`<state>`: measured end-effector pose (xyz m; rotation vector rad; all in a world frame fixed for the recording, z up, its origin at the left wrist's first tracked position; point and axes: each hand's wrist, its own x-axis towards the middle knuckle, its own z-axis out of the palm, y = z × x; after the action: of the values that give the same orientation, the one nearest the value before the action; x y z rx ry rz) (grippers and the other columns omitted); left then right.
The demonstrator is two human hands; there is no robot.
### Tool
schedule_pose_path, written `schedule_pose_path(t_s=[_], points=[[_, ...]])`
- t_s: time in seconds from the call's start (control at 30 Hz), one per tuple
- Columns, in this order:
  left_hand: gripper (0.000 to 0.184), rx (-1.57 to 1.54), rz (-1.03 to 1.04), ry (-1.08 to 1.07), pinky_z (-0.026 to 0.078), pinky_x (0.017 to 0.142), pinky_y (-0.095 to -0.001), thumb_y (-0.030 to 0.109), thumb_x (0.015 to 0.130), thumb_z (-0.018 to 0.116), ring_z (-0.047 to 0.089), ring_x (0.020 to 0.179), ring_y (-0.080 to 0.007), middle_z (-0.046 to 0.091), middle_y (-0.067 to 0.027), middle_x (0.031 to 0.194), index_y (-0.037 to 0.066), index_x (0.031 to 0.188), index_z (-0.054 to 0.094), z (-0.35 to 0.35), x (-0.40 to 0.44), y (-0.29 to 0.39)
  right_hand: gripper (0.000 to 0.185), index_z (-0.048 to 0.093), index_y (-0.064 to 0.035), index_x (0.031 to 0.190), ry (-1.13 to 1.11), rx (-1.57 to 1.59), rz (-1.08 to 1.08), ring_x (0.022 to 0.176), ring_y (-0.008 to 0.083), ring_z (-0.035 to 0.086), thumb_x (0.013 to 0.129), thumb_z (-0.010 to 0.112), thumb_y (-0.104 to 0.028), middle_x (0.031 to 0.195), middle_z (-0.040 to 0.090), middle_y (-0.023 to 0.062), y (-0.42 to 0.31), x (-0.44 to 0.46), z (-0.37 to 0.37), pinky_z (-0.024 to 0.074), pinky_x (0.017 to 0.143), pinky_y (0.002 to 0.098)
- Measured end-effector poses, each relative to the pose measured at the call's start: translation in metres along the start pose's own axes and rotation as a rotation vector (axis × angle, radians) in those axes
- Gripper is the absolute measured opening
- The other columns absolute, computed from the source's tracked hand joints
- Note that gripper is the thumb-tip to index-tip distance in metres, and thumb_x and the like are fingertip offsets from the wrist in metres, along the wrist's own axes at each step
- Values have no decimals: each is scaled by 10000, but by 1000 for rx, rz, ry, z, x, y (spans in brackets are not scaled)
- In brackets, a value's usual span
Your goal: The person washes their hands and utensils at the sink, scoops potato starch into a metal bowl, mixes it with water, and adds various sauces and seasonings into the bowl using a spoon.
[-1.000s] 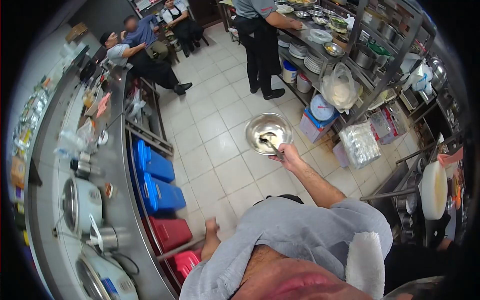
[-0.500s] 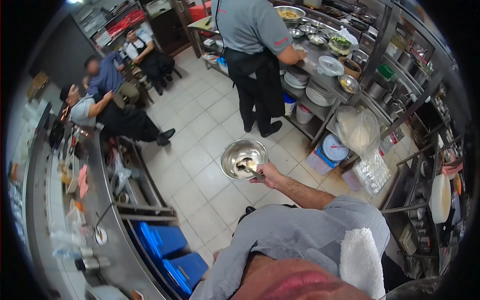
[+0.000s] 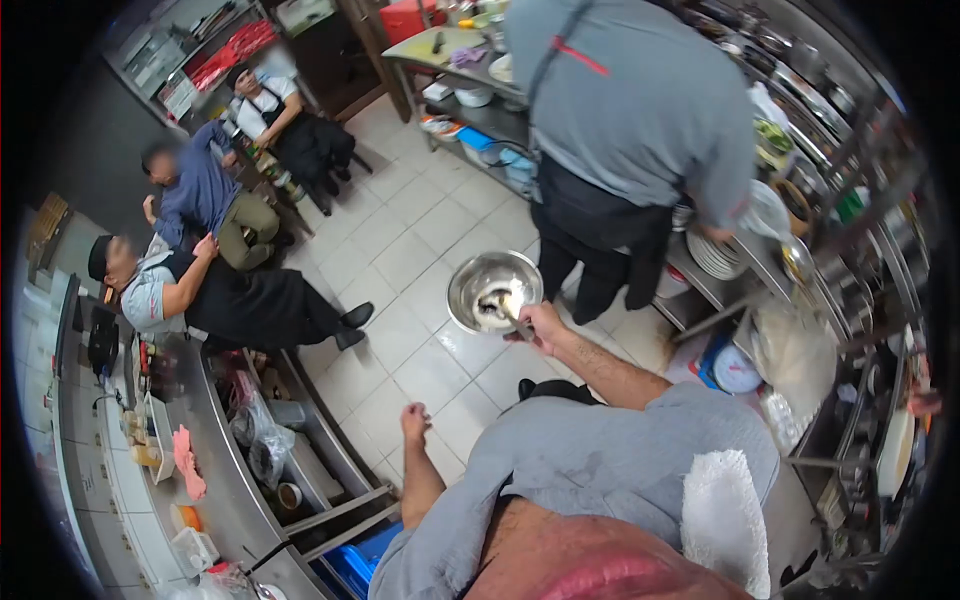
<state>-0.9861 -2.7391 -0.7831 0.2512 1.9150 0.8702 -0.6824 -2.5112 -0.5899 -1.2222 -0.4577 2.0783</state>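
My right hand (image 3: 543, 328) is closed on the near rim of a round metal mixing bowl (image 3: 461, 297), held out in front of me above the floor. Inside lies a creamy white food (image 3: 514, 299) with a dark patch. A metal spoon (image 3: 517, 322) rests in it, its handle leaning over the rim by my fingers. My left hand (image 3: 415, 420) hangs low at my left side, fingers loosely bent and a little apart, with nothing visible in it.
Close ahead on the right, a co-worker (image 3: 630, 110) in grey bends at the steel counter. A stack of plates (image 3: 712, 256) is on its shelf. Another person (image 3: 220, 290) leans at the left counter (image 3: 215, 440), legs reaching into the aisle; two more people sit beyond. Tiled floor (image 3: 385, 290) lies between.
My view has moved forward along the aisle, and the co-worker looks nearer, now bending to the right. My left hand has come into view. The bowl stays in my right hand.
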Motion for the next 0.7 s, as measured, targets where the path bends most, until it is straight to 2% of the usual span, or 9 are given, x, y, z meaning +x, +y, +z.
schedule_pose_path(t_s=[0.03,0.13,0.2,0.37,0.47,0.6,0.63,0.67,0.7], points=[[179,-16,-74,5,444,439,-290,200,810,540,523,570,-144,537,-60,689,47,902,538,-2,4,-12,326,473,96,963,-41,-11,20,676,281,607,649,462,9,851,566,200,-11,28,12,559,608,429],[172,65,-152,56,446,455,-326,223,775,568,530,581,-196,534,-63,695,56,815,557,-18,14,-64,329,475,117,954,-126,-34,-5,681,283,609,646,460,2,839,574,207,-44,102,59,557,615,419],[179,291,-195,6,447,473,-335,229,767,568,537,592,-207,542,-75,693,53,803,559,-32,12,-81,339,482,108,967,-140,-17,-7,688,282,611,646,459,0,842,578,201,-59,156,89,554,630,416],[199,528,-210,-60,452,518,-358,244,747,570,554,619,-232,560,-107,688,47,771,565,-53,86,-50,455,418,65,1107,-177,14,9,817,285,600,659,449,-9,985,549,195,-81,286,146,537,683,445],[211,584,-124,-77,455,545,-372,253,735,570,564,635,-248,571,-126,684,42,752,568,-73,185,2,454,417,62,1107,-156,49,14,818,289,599,661,452,-15,979,552,190,-94,358,172,526,703,453],[228,863,469,-131,459,581,-390,265,718,571,577,657,-268,585,-151,680,37,726,573,-107,376,123,434,436,95,1077,-59,40,6,849,296,589,661,456,-25,965,556,196,-134,424,217,510,731,450],[233,817,533,-84,460,590,-395,268,714,572,581,662,-273,589,-157,679,36,720,574,-111,433,161,444,434,93,1092,-52,60,-7,850,297,585,666,455,-31,972,556,197,-146,444,225,509,739,445],[214,368,-7,7,440,518,-380,239,751,521,570,599,-240,576,-143,640,34,717,572,-96,475,234,444,434,93,1092,-46,64,-9,850,297,585,666,455,-31,972,556,197,-157,466,230,509,739,445],[197,266,252,123,325,283,-297,216,807,505,434,351,-171,502,-70,540,39,873,564,-91,557,252,445,432,92,1098,-55,74,-33,847,297,585,672,453,-35,982,555,199,-168,488,230,509,742,443]])
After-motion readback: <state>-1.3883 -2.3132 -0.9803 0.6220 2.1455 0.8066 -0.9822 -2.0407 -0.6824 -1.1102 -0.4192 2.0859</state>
